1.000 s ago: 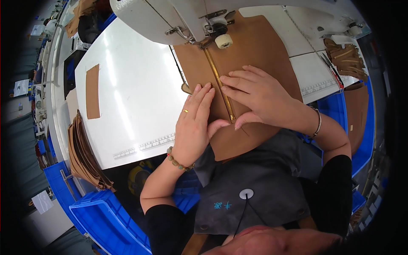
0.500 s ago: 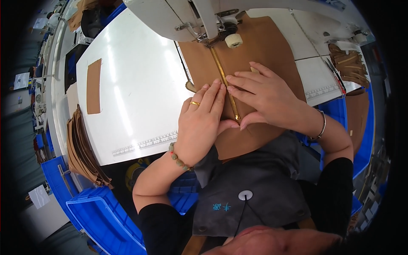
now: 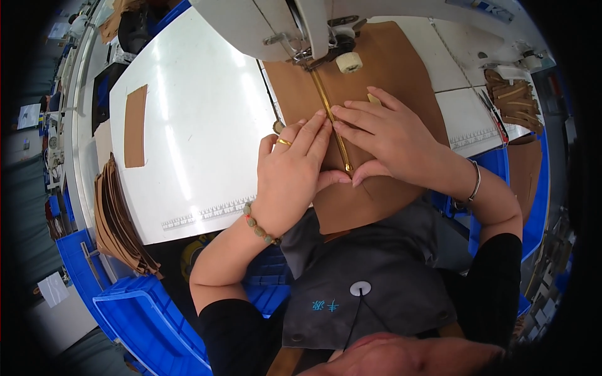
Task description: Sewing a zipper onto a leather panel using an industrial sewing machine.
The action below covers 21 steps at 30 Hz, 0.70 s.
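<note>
A large brown panel [image 3: 401,69], leather-like, lies under the head of a white sewing machine [image 3: 251,25]. Down its middle runs a gold zipper [image 3: 342,150], its far end reaching the presser foot and its slider at the near end. My left hand [image 3: 295,153] rests on the panel left of the zipper, fingers stretched forward. On the zipper's other side my right hand [image 3: 392,141] lies flat with its fingers spread. Both thumbs point inward and almost meet just below the slider. Neither hand grips anything; both press on the panel. The needle area is partly hidden by the machine head.
On the white table, left, lies a brown strip [image 3: 135,125]. Stacked brown pieces [image 3: 119,219] hang at the table's left edge, above a blue bin [image 3: 147,319]. Scissors [image 3: 495,119] and brown zipper pieces [image 3: 514,100] lie at right, by another blue bin [image 3: 498,178].
The panel and zipper have fed slightly forward toward the needle, and both hands have moved a little with them. The hands keep their flat pose.
</note>
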{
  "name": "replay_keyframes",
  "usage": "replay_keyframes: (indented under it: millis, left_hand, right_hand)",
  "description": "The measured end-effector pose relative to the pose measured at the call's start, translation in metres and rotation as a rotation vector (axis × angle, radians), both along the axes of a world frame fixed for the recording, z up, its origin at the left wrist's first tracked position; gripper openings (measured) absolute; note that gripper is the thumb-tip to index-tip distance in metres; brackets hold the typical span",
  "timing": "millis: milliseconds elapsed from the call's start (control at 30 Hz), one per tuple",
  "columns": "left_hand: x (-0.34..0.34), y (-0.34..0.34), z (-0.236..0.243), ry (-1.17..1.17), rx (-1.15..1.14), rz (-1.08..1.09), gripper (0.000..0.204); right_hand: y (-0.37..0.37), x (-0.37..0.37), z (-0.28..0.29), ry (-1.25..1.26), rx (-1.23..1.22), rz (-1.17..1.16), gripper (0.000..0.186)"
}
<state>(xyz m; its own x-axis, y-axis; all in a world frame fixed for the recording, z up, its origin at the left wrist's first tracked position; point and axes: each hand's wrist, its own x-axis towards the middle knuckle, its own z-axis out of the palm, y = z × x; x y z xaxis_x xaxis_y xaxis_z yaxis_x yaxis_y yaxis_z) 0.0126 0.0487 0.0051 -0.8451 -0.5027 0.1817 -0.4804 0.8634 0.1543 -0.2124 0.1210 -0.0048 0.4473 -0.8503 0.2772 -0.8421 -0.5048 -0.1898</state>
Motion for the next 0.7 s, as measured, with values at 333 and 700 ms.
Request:
replay_keyframes:
  millis: [333,700]
  left_hand:
    - [-0.013,-0.038,-0.003,0.025,-0.040,0.003,0.083]
    - [-0.023,-0.070,-0.007,0.113,-0.007,0.006,0.080]
  right_hand:
    - [-0.034,-0.011,-0.006,0.018,-0.016,-0.027,0.084]
    - [-0.057,-0.016,-0.013,-0.013,-0.072,-0.105,0.074]
